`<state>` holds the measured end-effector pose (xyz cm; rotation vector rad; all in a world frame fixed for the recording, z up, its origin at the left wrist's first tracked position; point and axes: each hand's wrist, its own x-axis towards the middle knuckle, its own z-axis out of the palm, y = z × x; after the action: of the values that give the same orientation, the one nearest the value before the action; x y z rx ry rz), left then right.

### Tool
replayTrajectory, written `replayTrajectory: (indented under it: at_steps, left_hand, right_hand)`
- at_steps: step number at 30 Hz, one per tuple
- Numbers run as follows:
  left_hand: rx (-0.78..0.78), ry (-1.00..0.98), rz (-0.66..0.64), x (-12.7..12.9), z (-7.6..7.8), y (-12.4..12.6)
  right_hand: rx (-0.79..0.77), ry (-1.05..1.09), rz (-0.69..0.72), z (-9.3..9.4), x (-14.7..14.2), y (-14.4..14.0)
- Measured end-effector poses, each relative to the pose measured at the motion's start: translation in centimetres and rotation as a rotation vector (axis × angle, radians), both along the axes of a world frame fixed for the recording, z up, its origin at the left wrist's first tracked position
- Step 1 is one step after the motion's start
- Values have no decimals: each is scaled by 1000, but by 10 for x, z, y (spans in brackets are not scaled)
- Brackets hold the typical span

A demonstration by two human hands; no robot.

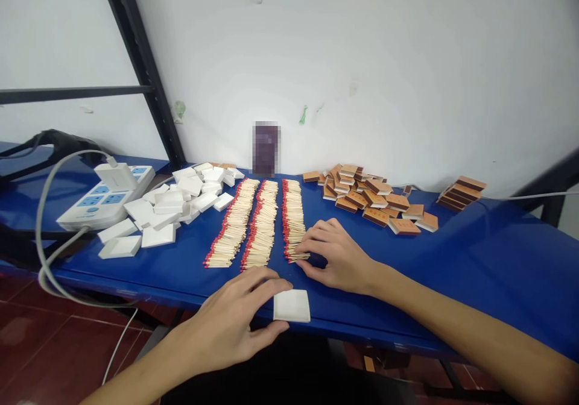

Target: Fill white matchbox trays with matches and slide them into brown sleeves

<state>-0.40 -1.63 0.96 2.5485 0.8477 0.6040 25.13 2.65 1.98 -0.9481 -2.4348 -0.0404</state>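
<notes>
My left hand holds a white matchbox tray by its left end, thumb below and fingers above, at the table's front edge. The tray's inside faces up and no matches show in it. My right hand pinches matches at the near end of the right-hand match row; how many is hidden by the fingers. Two more rows of red-tipped matches, a middle row and a left row, lie side by side on the blue table.
White matchbox trays are heaped at the left, next to a power strip with a plugged-in charger and cables. Brown matchbox sleeves lie piled at the right. A stack of matchboxes stands farther right. A blurred dark object leans against the wall.
</notes>
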Motion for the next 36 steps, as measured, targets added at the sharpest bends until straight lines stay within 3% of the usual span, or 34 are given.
replayTrajectory:
  at_steps: [12, 36]
  left_hand:
    - [-9, -11, 46, 4, 1, 1]
    - [-22, 15, 29, 0, -3, 2]
  right_hand:
    - [-4, -19, -40, -3, 2, 8]
    - [-82, -82, 101, 6, 8, 5]
